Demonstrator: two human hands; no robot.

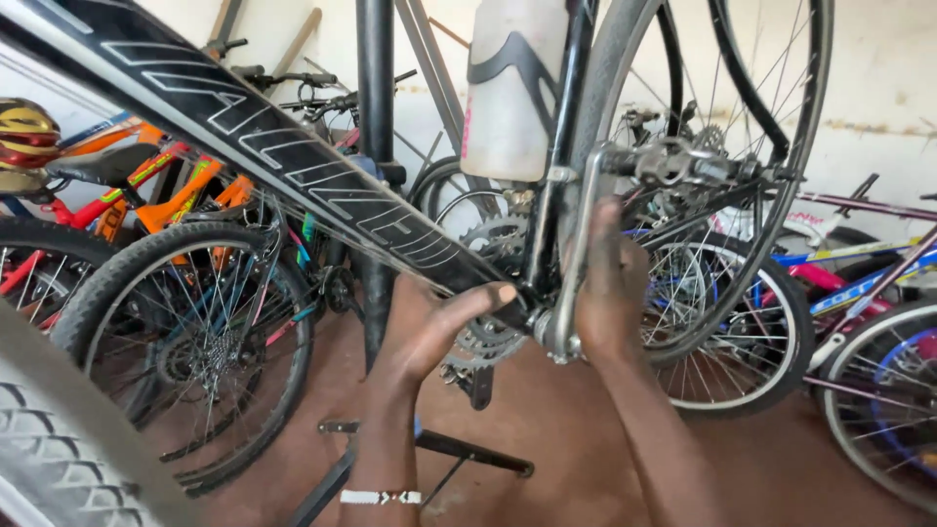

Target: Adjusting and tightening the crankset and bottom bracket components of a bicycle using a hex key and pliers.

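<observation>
Crank arm of a black bike sits centre frame, silver, running from the bottom bracket up to a metal pedal at top. Bike looks raised off the floor, approx at chest level w/ the camera close under it.

Right hand lies against the crank arm, fingers pointing up along it, palm side on the metal; whether fingers actually wrap round it I can't tell, as only the back of the hand shows. Left hand is flat and unclenched, holding nothing, thumb stretched out to the right and pressing on the black down tube just beside the bottom bracket. A white beaded wristband is on the left wrist.

Between the 2 hands, behind them, the toothed chainrings show. Above, a white water bottle sits in a black cage on the frame. The rear wheel is just right of the crank.

Further out: an orange bike at left w/ its wheel on the reddish floor, a yellow-red helmet at far left edge, a blurred tyre in the near bottom-left corner, more bikes at right against a pale wall.
</observation>
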